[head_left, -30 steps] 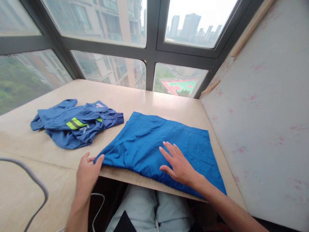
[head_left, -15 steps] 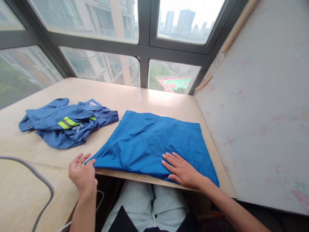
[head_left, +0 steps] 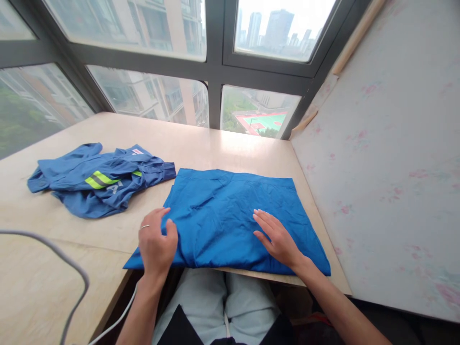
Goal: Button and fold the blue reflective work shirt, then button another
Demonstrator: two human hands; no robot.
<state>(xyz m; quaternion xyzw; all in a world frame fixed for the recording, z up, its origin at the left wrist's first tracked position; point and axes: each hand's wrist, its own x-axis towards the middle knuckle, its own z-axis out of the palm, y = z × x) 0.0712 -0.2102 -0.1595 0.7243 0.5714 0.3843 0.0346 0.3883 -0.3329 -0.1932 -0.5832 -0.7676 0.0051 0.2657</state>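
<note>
Right hand (head_left: 278,238) lies flat, fingers spread, on the folded blue cloth (head_left: 230,215) at the table's (head_left: 223,148) near edge. Left hand (head_left: 157,242), fingers loosely curled, presses its left corner. That overhanging corner looks likely to slip off. The crumpled work shirt (head_left: 97,179) lies apart.

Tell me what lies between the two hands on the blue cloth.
Head view: only wrinkled blue cloth lies between the left hand and right hand. Both rest flat on it, and nothing else sits on that stretch.
</note>
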